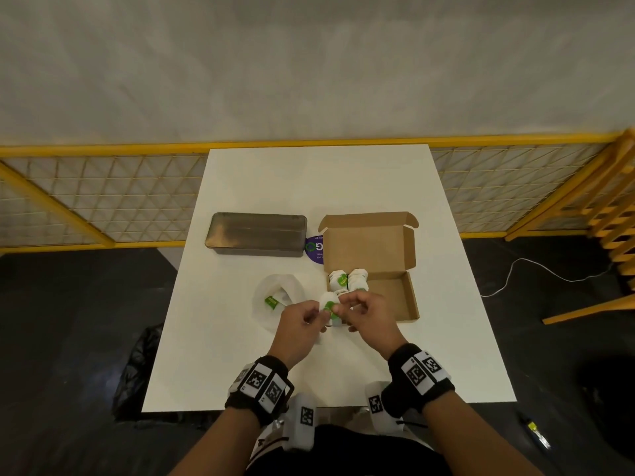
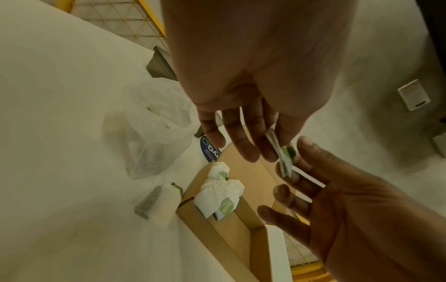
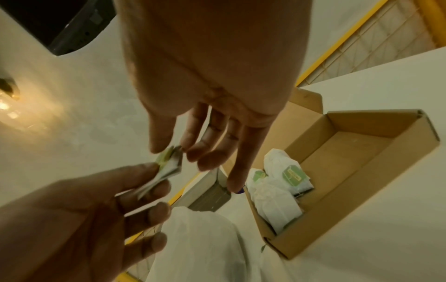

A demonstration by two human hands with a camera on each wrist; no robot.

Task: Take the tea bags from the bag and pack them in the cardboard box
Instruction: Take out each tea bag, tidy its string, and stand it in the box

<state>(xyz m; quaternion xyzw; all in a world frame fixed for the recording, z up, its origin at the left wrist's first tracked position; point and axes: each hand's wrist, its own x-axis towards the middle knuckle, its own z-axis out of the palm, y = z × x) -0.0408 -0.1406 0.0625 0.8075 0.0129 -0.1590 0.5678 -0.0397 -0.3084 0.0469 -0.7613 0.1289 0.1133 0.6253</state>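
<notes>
Low in the centre of the head view, the left hand (image 1: pixel 302 321) and the right hand (image 1: pixel 369 312) meet above the table (image 1: pixel 261 176), both pinching one white, green-tagged tea bag (image 1: pixel 329 309) between thumb and fingertips. Just above them the open cardboard box (image 1: pixel 395 293) holds packed tea bags (image 1: pixel 347 280) in its left end, and the plastic bag (image 1: pixel 278 297) lies left of it with one green-tagged bag inside

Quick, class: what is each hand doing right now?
Left hand: pinching the tea bag.
Right hand: pinching the same tea bag.
</notes>
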